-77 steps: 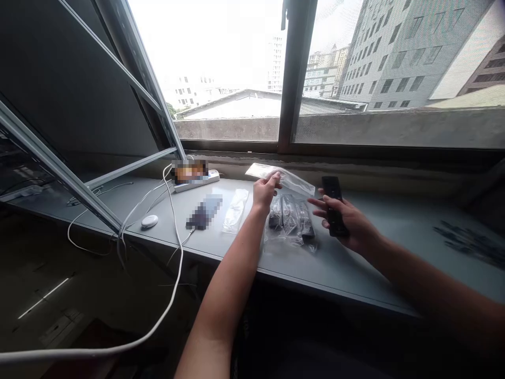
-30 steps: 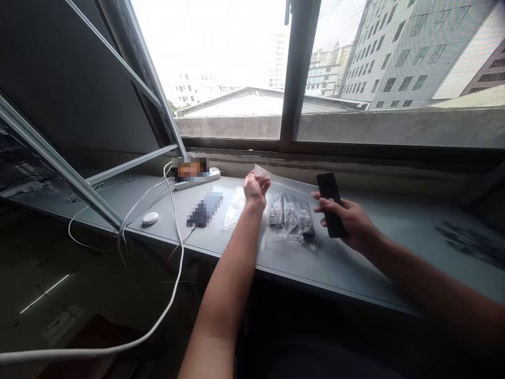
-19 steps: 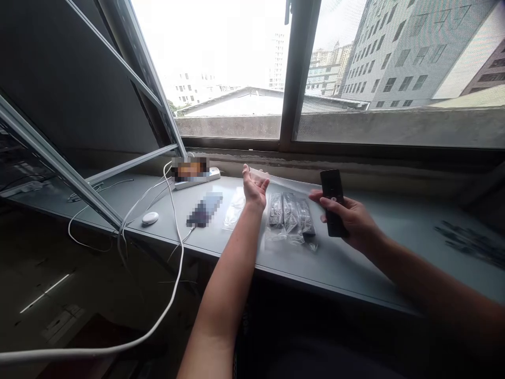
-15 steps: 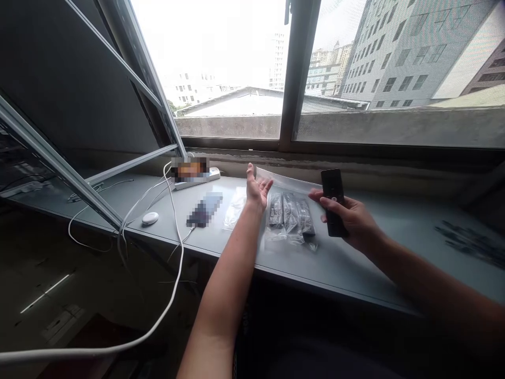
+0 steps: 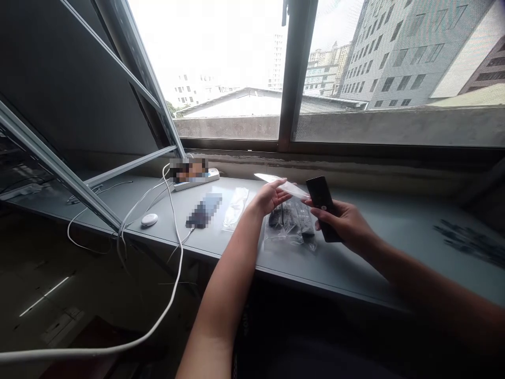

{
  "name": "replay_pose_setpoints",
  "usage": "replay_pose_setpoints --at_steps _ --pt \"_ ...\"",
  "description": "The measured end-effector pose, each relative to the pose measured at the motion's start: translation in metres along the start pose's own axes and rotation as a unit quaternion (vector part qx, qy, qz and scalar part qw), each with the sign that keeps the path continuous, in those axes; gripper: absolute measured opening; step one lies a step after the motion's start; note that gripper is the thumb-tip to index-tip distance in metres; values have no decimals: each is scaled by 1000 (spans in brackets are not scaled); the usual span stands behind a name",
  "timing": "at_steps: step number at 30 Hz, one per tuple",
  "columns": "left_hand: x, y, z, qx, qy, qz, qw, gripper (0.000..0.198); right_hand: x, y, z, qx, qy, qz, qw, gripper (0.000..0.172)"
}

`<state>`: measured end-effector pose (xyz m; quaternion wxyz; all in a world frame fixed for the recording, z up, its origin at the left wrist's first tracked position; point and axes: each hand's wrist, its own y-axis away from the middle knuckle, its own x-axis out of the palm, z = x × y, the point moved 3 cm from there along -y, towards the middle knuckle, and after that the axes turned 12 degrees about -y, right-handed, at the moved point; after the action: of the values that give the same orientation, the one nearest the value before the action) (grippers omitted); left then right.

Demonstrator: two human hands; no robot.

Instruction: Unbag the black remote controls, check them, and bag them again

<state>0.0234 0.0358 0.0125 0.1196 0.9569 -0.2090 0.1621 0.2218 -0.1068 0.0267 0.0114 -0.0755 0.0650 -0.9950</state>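
One black remote [image 5: 321, 193], tilted, sits clamped in the right hand [image 5: 346, 220] above the grey desk [image 5: 355, 266]; one pale plastic sleeve [image 5: 298, 191] extends from beside it to the left hand [image 5: 270, 198], whose grip on it I cannot tell; several bagged dark units [image 5: 291, 221] lie on the desk below.

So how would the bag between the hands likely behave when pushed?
The bag is probably floppy, since it looks like thin film. It is likely light for its size, as it appears flat, with nothing bulky showing inside. Its bright sheen suggests smooth plastic, so it may be somewhat slippery.
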Motion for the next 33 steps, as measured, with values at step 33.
replay_pose_setpoints --at_steps 33 --pt "2 9 -10 138 -2 -10 990 27 -2 -8 -11 87 -109 -1 990 32"
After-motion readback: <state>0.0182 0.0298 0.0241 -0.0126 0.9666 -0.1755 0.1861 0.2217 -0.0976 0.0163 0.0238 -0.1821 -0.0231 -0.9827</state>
